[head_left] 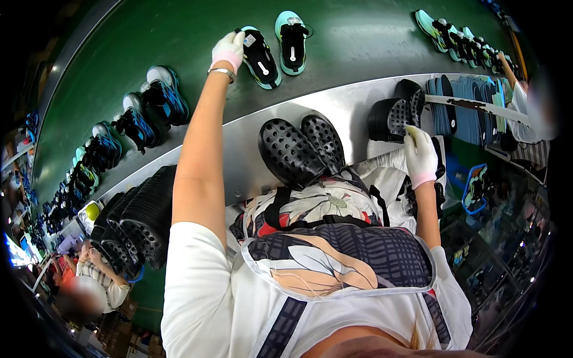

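Observation:
My left hand (228, 50), in a white glove with a pink cuff, pinches the edge of a black and mint sneaker (261, 58) on the green belt (358, 42). Its mate, another sneaker (292, 45), lies just to the right, sole side down, with the insole showing. My right hand (421, 154), also gloved, is at the right with its fingers drawn together beside a pair of black clog-shaped pieces (393, 117) full of round holes. What its fingertips hold, if anything, is hidden. A second black perforated pair (303, 149) rests on the metal ledge directly before me.
Blue and black sneakers (166, 95) line the belt at left; mint ones (453, 40) stand at far right. A row of black perforated pieces (149, 215) is at near left. Blue insoles (468, 107) stand beyond a white bar (477, 106). People work at both sides.

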The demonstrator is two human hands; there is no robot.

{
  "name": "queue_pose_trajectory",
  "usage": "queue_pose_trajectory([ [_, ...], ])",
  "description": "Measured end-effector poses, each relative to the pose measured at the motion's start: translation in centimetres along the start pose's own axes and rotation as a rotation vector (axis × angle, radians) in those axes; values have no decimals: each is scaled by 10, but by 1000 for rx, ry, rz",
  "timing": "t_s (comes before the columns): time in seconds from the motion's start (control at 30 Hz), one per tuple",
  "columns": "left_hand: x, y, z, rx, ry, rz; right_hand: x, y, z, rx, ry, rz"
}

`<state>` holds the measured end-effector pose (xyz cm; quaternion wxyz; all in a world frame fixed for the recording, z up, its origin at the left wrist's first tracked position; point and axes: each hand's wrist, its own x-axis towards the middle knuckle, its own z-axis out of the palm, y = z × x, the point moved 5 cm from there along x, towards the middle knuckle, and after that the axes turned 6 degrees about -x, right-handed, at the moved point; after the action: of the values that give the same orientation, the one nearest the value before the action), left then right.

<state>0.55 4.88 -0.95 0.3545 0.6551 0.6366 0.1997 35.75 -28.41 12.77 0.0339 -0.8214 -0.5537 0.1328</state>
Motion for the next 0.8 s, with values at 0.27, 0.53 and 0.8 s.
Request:
queue_pose_trajectory([
  [0.27,-12,-26,0,-207,156,7,5,9,10,-120,8,-39],
  [0.53,-117,21,40,-8,-170,478,8,39,11,-13,-40,36],
  [0.8,-104,1,65,356,-237,338,17,45,11,50,-136,22],
])
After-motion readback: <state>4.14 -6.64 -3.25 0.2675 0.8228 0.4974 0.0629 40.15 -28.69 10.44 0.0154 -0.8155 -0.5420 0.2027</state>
